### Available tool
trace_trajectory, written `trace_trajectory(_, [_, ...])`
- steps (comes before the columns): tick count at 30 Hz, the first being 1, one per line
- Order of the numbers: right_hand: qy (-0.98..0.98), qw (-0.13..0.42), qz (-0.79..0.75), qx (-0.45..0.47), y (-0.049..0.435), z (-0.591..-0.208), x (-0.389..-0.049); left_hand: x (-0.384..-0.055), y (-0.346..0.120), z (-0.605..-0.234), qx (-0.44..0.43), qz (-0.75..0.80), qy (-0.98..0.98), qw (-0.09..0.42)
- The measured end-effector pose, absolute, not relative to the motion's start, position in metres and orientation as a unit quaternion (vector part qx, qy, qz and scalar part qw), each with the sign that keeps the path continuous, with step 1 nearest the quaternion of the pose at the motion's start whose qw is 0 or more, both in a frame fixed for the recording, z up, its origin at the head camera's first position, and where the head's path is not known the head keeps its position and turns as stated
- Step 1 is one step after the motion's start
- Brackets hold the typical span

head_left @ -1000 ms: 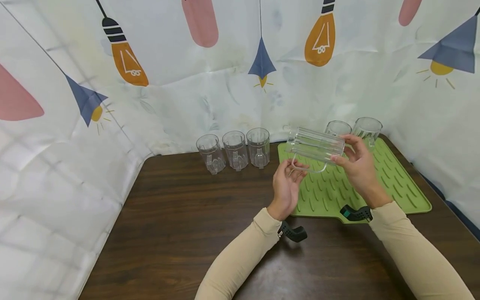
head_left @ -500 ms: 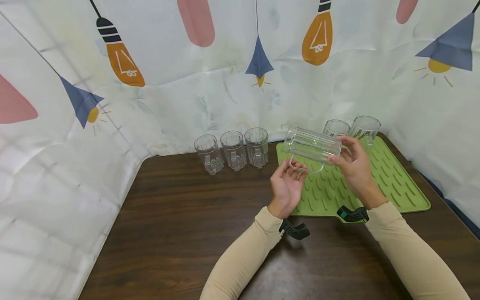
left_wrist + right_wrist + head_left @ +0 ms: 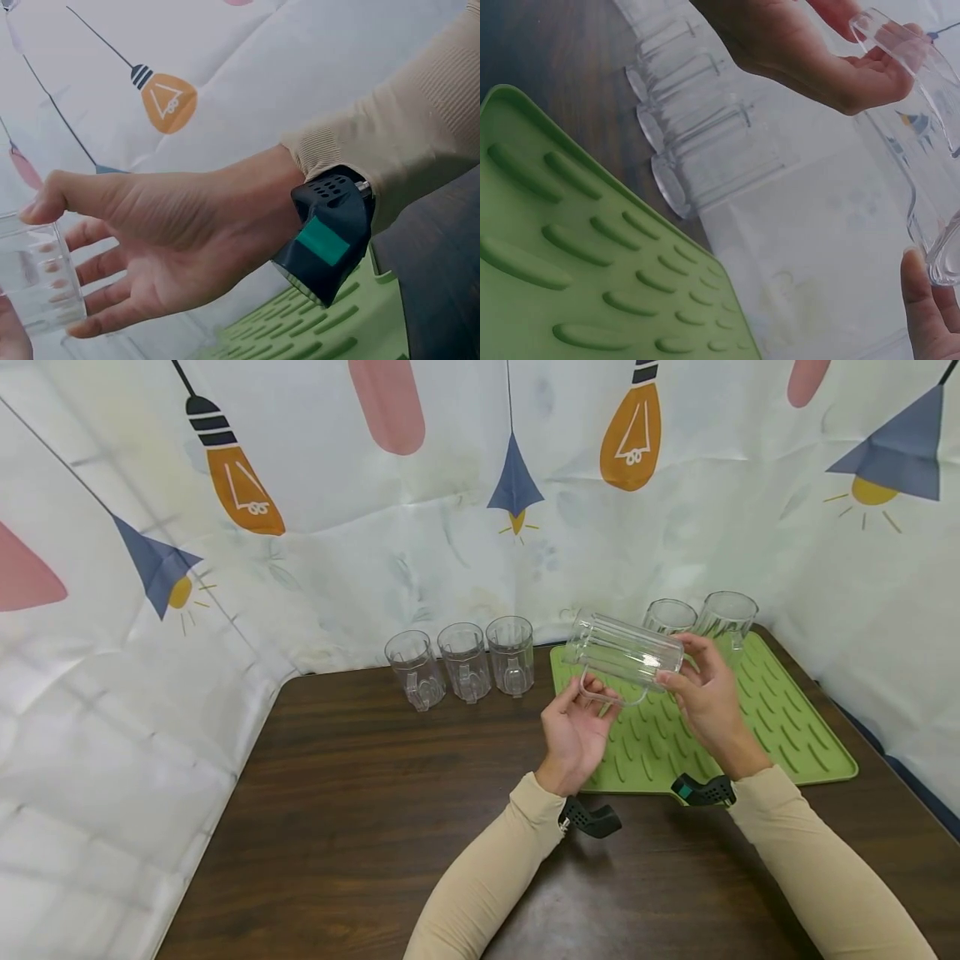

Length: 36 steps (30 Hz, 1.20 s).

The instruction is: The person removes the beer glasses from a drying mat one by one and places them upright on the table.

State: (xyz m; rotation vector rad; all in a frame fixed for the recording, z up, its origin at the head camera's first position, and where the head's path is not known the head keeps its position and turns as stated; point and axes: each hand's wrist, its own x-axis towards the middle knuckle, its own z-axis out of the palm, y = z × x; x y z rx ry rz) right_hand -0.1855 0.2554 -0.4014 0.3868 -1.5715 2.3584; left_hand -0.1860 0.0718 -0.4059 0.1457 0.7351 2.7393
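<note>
A clear, ribbed glass mug is held tipped on its side in the air, its handle hanging underneath. My right hand grips the mug's right end between thumb and fingers. At the handle, my left hand holds on with thumb and fingertips, palm turned up. The left wrist view shows its thumb on one edge of the clear glass and its fingers spread along the other side. Seen from the right wrist, the right thumb presses the thick end of the mug.
A green ridged drying mat lies beneath the hands on the dark wooden table. Two glass mugs stand at its back right. Three more mugs line the table's rear edge to the left. A patterned curtain hangs behind.
Both hands keep nearly the same hold on the mug. The head view has shifted slightly, so everything appears a little further left.
</note>
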Motion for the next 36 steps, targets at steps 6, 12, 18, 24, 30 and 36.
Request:
trace_trajectory(6, [-0.537,0.139,0.822,0.130,0.256,-0.401,-0.187,-0.187,0.067,-0.403,0.090,0.946,0.267,0.160])
trace_trajectory(12, [-0.544,0.129,0.819,0.125,0.259,-0.401,-0.186,-0.187,0.064,-0.402,0.114,0.940,0.280,0.161])
trace_trajectory(18, [-0.548,0.118,0.818,0.128,0.260,-0.401,-0.187,-0.185,0.062,-0.401,0.136,0.936,0.281,0.161])
trace_trajectory(24, [-0.551,0.106,0.815,0.146,0.261,-0.400,-0.186,-0.183,0.061,-0.400,0.161,0.930,0.288,0.161])
trace_trajectory(30, [-0.570,0.101,0.802,0.146,0.261,-0.397,-0.182,-0.183,0.059,-0.400,0.184,0.924,0.297,0.157])
trace_trajectory(36, [-0.616,0.113,0.767,0.139,0.269,-0.396,-0.182,-0.183,0.055,-0.399,0.201,0.917,0.309,0.154])
